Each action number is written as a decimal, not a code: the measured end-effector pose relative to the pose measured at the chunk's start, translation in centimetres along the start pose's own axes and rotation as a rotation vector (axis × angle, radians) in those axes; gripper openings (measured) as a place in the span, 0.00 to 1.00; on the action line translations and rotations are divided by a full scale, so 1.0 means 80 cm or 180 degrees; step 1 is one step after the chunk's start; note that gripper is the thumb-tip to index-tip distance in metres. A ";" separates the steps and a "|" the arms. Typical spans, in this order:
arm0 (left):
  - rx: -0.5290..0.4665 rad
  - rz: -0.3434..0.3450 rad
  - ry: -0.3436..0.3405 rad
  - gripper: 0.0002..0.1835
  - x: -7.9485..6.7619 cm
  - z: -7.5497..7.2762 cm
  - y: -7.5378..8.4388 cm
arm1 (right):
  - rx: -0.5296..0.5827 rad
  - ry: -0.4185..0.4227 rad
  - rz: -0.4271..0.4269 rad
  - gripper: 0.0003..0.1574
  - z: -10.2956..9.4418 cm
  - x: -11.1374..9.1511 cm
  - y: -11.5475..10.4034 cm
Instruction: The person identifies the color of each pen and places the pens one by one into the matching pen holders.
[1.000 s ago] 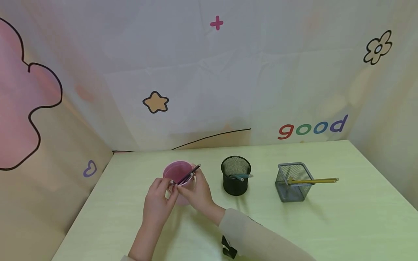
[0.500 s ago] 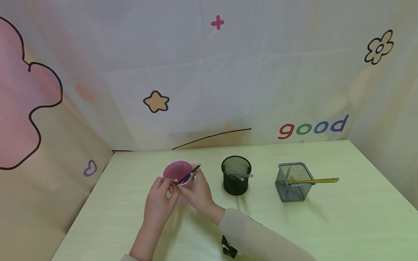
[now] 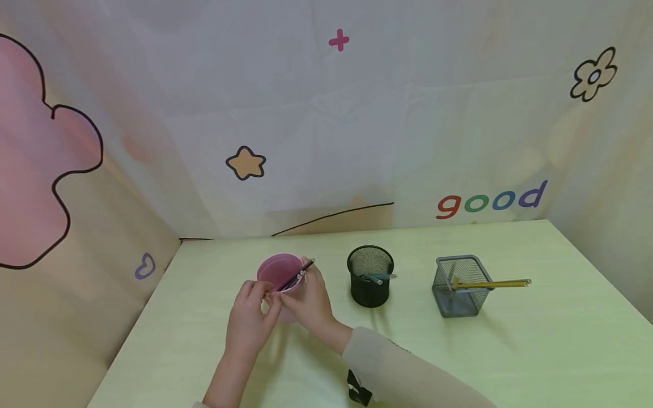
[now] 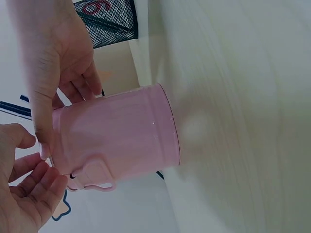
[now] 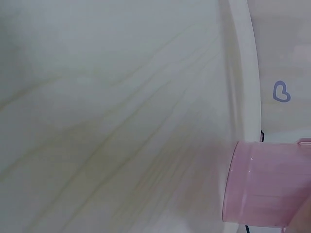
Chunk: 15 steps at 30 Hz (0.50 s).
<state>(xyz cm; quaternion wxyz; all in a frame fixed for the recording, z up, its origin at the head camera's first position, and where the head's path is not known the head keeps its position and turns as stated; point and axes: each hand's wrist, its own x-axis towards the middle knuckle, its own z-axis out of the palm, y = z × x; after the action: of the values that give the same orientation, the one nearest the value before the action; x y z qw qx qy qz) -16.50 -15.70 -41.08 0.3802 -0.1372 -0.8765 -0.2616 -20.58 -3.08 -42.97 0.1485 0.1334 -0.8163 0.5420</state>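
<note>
A pink cup (image 3: 279, 269) with dark pencils (image 3: 292, 281) leaning over its right rim stands on the table. My right hand (image 3: 312, 303) grips the cup's right side, thumb at the near rim, fingers round behind. At the near left rim is my left hand (image 3: 250, 317). In the left wrist view, the left hand (image 4: 24, 184) has its fingertips by the rim above the cup's handle (image 4: 95, 174), the thumb apart from them, with no pencil visible between. The right wrist view shows the pink cup (image 5: 269, 182) low on the right; the right hand is mostly out of frame.
A round black mesh pen holder (image 3: 369, 292) with teal pencils (image 3: 378, 277) stands right of the cup. Further right is a square grey mesh holder (image 3: 456, 303) with yellow pencils (image 3: 502, 283). A black item (image 3: 359, 389) shows beside the right sleeve. A printed cloth (image 3: 331, 124) closes the back.
The pencil end at my left fingers has shifted right to join the others at the cup's right rim. My left fingers have let it go. The right hand keeps its place.
</note>
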 end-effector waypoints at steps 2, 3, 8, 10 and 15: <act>-0.0024 0.0020 0.0022 0.09 0.000 0.000 0.001 | -0.0061 0.0011 0.0039 0.59 -0.003 0.000 -0.001; -0.0043 0.0034 0.0038 0.10 0.000 -0.001 0.002 | -0.0083 0.0011 0.0073 0.60 -0.004 0.000 -0.001; -0.0103 0.0045 0.0054 0.12 0.001 -0.005 0.005 | -0.0117 -0.0015 0.0330 0.67 -0.016 -0.001 -0.006; -0.0107 0.0031 0.0041 0.12 0.001 -0.008 0.007 | -0.0113 -0.0030 0.0415 0.68 -0.021 -0.002 -0.007; -0.0133 0.0040 0.0059 0.13 0.002 -0.014 0.010 | -0.0092 -0.0069 0.0427 0.68 -0.035 -0.005 -0.008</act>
<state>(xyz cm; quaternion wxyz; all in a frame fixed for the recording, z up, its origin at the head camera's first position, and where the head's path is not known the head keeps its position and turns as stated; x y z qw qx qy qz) -15.55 -15.65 -40.02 0.3869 -0.1483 -0.8664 -0.2787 -19.71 -0.67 -41.53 0.1049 0.0822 -0.8328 0.5374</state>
